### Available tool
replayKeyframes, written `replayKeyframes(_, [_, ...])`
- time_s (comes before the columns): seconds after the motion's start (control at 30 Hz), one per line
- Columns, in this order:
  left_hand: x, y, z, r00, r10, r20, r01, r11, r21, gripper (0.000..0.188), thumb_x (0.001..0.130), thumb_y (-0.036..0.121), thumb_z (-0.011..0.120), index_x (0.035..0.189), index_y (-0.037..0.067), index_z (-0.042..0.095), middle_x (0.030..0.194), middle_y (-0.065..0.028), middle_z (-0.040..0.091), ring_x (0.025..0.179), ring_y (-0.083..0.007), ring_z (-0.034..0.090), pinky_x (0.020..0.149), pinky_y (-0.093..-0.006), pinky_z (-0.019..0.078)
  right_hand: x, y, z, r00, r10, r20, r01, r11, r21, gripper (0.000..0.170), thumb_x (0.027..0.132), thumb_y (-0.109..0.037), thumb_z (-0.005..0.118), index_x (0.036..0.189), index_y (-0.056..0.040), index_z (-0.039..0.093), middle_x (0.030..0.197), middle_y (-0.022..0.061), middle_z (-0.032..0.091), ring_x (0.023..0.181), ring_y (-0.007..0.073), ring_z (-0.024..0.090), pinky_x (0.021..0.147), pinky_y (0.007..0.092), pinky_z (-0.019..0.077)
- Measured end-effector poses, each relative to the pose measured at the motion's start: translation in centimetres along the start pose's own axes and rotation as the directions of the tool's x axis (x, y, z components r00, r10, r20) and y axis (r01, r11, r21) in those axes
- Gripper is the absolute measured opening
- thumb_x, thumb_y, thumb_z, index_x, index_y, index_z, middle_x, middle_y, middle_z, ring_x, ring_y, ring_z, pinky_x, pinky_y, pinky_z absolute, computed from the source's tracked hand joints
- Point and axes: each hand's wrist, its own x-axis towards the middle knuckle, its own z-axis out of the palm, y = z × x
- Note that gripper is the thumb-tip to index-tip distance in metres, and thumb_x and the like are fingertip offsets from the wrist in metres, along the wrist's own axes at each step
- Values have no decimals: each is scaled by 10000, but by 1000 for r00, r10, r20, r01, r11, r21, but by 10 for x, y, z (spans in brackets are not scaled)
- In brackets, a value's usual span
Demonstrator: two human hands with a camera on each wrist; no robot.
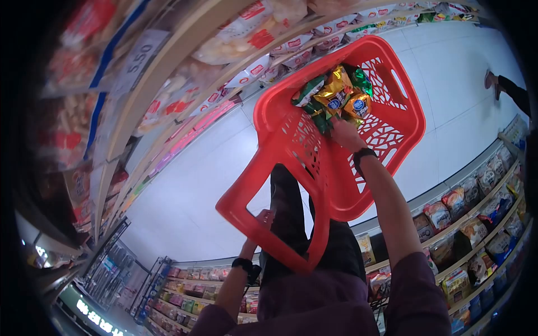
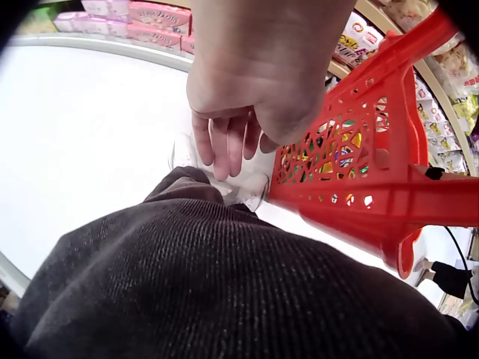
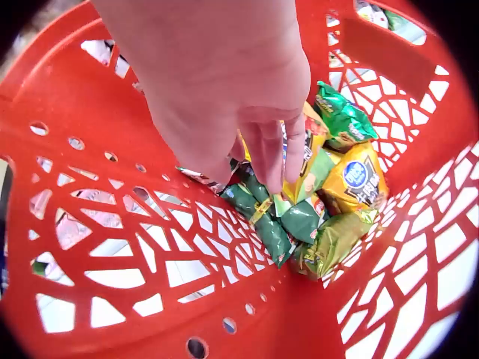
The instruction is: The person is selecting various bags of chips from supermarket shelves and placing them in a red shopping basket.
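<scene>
A red plastic shopping basket (image 1: 412, 92) with cut-out sides is in front of me, its long handle (image 1: 235, 207) pointing back toward my legs. Inside lie several snack bags: gold ones (image 3: 359, 179), a bright green one (image 3: 344, 120), dark green ones (image 3: 258, 224) and an olive-gold one (image 3: 337, 243). My right hand (image 1: 346, 136) reaches down into the basket, its extended fingers (image 3: 293, 149) among the bags and touching the dark green ones. Beside the handle hangs my left hand (image 2: 247, 105), with loosely bent fingers and nothing in them.
Shelves of packaged food (image 1: 471, 224) run along the right, and another rack with bagged goods (image 1: 246, 33) and a price tag (image 1: 140, 61) rises close on the left. Another person's leg (image 1: 513, 92) shows at the far right on the pale tiled floor (image 1: 185, 196).
</scene>
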Motion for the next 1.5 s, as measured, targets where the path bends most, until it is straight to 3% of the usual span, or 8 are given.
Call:
replayKeyframes(0.3, [-23,1,40,985,-163,60,168,982,-86,262,970,199,519,1130,10,605,957,-140,714,864,-227,704,779,-324,549,113,-18,28,989,-106,-102,84,975,-204,405,884,-85,512,1279,-102,425,967,147,663,854,319,686,671,416,553])
replayKeyframes(0.47, [-18,19,38,988,-146,50,150,983,-105,254,970,193,516,1121,8,604,948,-142,713,885,-231,703,802,-313,538,135,-11,43,985,110,-136,-92,987,129,264,949,-209,397,959,-25,585,871,223,669,851,393,659,724,468,541])
replayKeyframes(0.6, [-16,23,33,997,-76,17,78,990,-122,239,963,179,528,1109,6,604,941,-143,712,872,-231,704,798,-314,538,108,5,31,968,7,-252,-18,999,-43,184,890,-138,485,934,24,559,853,206,674,811,385,667,696,485,536])
replayKeyframes(0.87, [-47,-3,21,993,78,-89,-105,930,-353,222,931,184,572,1058,8,617,880,-135,706,822,-262,695,702,-386,530,-37,4,-45,882,169,-440,125,817,564,187,822,-113,623,993,-47,654,785,157,694,705,263,690,664,359,551])
replayKeyframes(0.9, [-53,1,9,966,235,-108,-243,968,-70,224,935,197,570,1039,8,631,882,-121,705,806,-250,684,712,-372,530,-55,-3,-57,879,219,-424,85,802,591,171,823,-109,637,975,-35,667,765,135,698,678,220,691,650,324,549])
replayKeyframes(1.03, [-71,36,-25,985,96,-142,-121,977,-173,241,943,204,557,1051,5,639,890,-112,705,795,-199,680,728,-319,539,-135,-62,-139,887,285,-363,170,530,831,85,852,-30,611,894,-7,682,720,49,677,648,84,635,587,238,513])
replayKeyframes(1.37, [-97,97,-140,730,503,-462,-567,824,1,259,903,209,640,1083,23,626,893,-138,705,796,-255,702,723,-349,563,-282,-253,-315,526,19,-850,544,761,354,52,774,6,630,780,6,682,637,31,638,558,63,573,554,219,451])
replayKeyframes(1.5, [-136,148,-175,597,648,-473,-684,719,122,491,840,261,718,1236,31,541,1199,-179,606,1004,-244,651,809,-357,542,-331,-326,-340,405,-103,-909,684,693,226,86,724,32,628,771,0,692,658,48,659,566,78,601,552,212,459])
